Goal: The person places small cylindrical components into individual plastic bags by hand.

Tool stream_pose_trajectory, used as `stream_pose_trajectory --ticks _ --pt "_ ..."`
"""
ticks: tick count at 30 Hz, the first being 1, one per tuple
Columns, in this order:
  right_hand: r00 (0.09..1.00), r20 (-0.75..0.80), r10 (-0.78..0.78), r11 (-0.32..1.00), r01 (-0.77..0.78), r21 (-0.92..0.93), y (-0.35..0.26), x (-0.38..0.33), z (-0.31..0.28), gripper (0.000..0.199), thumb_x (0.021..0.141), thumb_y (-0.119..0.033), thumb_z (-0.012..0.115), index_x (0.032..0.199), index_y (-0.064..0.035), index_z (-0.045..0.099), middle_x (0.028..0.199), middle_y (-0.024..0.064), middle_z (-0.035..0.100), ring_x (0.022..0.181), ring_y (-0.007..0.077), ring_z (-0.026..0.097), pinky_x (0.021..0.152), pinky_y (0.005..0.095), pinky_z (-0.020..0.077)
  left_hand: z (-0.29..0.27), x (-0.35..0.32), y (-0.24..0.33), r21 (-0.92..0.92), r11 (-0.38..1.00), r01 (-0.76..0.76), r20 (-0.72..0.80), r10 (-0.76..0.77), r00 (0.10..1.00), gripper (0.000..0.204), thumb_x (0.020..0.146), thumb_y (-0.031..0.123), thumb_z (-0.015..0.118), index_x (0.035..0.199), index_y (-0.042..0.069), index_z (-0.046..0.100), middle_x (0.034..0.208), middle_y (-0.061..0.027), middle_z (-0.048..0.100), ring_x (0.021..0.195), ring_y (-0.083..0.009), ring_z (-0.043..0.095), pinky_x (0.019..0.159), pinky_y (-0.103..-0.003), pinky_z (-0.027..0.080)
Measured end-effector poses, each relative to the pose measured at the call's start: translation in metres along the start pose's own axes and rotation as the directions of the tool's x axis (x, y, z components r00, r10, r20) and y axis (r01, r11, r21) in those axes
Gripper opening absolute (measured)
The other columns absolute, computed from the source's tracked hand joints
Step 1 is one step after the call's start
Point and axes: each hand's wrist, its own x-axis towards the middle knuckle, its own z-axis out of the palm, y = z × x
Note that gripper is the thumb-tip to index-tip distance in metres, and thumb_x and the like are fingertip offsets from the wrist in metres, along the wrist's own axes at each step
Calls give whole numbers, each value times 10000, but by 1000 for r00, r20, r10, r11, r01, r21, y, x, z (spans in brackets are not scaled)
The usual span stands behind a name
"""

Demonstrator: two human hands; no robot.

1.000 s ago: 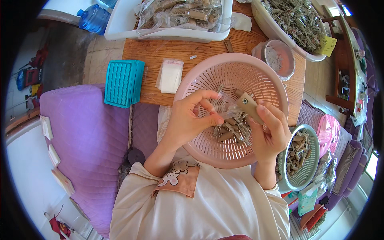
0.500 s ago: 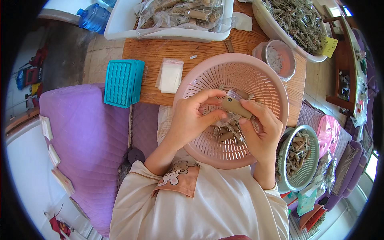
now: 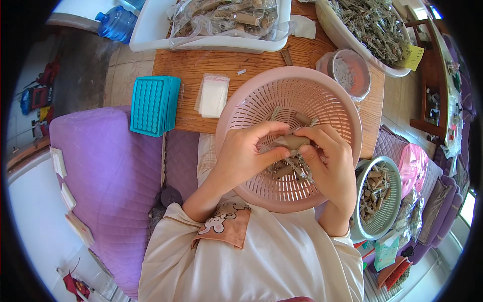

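Both my hands are over a pink slotted plastic basket [image 3: 235, 108]. My left hand [image 3: 241, 153] pinches one end of a small brown paper-like packet [image 3: 296, 141], thumb and forefinger closed on it. The fingers of my right hand [image 3: 332, 163] grip its other end, hiding part of it. Below the packet, in the basket, lie several brown rolled pieces [image 3: 283, 171] and grey-green dried sprigs [image 3: 303, 173] that look wrapped in clear film.
On the wooden table [image 3: 188, 60] are a stack of teal trays [image 3: 153, 105], clear plastic bags [image 3: 214, 95], a tub of small white pieces [image 3: 365, 75], a white bin [image 3: 211, 46] of brown packets and a basin of dried sprigs [image 3: 370, 27]. A pale green basket [image 3: 396, 199] stands at right.
The brown packet has turned from slanting to nearly level. My fingertips have drawn closer together around it, and its clear plastic part no longer shows above.
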Motion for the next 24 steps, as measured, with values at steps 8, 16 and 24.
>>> stream_pose_trajectory --ticks 8,16,24 --pt "984 96 -151 982 139 129 6 8 3 233 678 30 617 902 -31 611 804 85 578 725 236 581 640 308 466 -3 1 22 155 980 124 123 -144 982 351 659 116 715 970 23 582 862 -92 641 769 -182 629 652 -284 484" --pt "930 -76 -359 932 362 20 23 7 18 230 648 -74 696 857 -33 611 961 114 588 903 260 557 759 344 458 -3 -1 13 -286 943 168 43 -163 986 450 652 75 736 1054 48 535 884 -41 633 667 2 509 540 -140 377" --pt "957 -47 -288 944 292 157 22 0 21 263 611 -90 718 850 -44 616 1119 126 510 1021 311 499 845 377 422 0 2 7 -452 864 223 58 -221 973 423 679 55 720 1048 30 516 815 -34 620 568 35 425 470 -111 308"
